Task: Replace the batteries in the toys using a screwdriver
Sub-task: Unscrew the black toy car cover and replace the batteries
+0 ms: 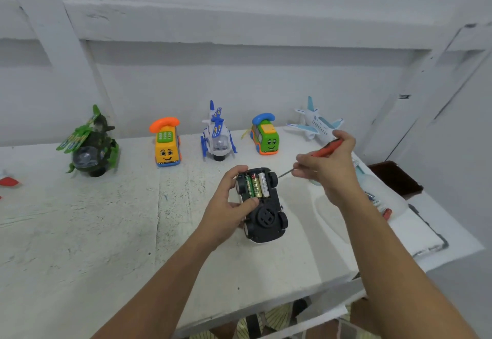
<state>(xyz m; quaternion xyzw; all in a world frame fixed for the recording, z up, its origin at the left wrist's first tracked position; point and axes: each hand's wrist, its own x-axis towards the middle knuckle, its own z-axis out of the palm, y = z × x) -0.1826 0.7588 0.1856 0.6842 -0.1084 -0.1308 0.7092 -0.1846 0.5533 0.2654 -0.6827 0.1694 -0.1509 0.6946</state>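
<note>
Our left hand point(226, 205) grips the upturned toy car point(266, 221) over the white table point(106, 232). Its fingers curl round the far side, and the thumb presses on the near ends of the three batteries point(256, 185) lying bare in the open compartment. Our right hand point(328, 165) pinches the orange screwdriver point(323, 151), whose metal tip points at the car's front wheel, just short of touching it. We judge the cells to be the chief risk: with no cover on, a tilt of the car or a slack thumb could let them spring out and roll away. A careless prod could also skid the tip off the plastic toward our thumb. We cannot see the cover or its screw. Along the wall stand a green helicopter point(91, 147), a yellow phone toy point(167, 147), a white and blue helicopter point(217, 136), a green phone toy point(265, 139) and a pale airplane point(316, 125), all well apart from the car. Another pale toy point(378, 197) lies partly hidden under our right forearm, beside a dark tray point(394, 179), crowding the spot where we might lay the screwdriver down.
</note>
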